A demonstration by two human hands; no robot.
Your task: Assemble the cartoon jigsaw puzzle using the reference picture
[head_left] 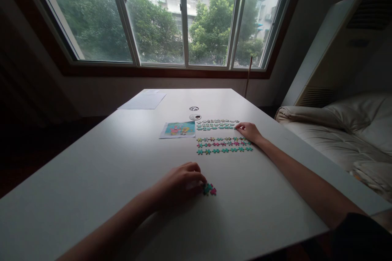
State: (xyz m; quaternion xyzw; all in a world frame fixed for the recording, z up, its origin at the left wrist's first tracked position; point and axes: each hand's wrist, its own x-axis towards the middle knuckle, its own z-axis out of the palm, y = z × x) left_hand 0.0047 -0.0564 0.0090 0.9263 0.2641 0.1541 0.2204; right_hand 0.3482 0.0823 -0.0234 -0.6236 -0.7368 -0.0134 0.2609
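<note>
My left hand (180,181) rests low over the white table, its fingers curled and their tips at the left edge of a small cluster of jigsaw puzzle pieces (210,189), green and pink. Farther off, my right hand (249,131) has thumb and forefinger pinched on a puzzle piece at the right end of an upper row; the fingers mostly cover it. Rows of green pieces (216,127) lie by that hand. Nearer rows hold pink and yellow pieces (216,144) and green ones (216,151). A picture sheet (177,129) with cartoon figures lies left of the rows.
Two small round items (194,108) lie beyond the picture sheet. White paper (143,100) sits at the table's far left corner. A cream sofa (330,130) stands along the right, below a tall, pale appliance with vents (324,49). A thin stick (248,76) leans near the window.
</note>
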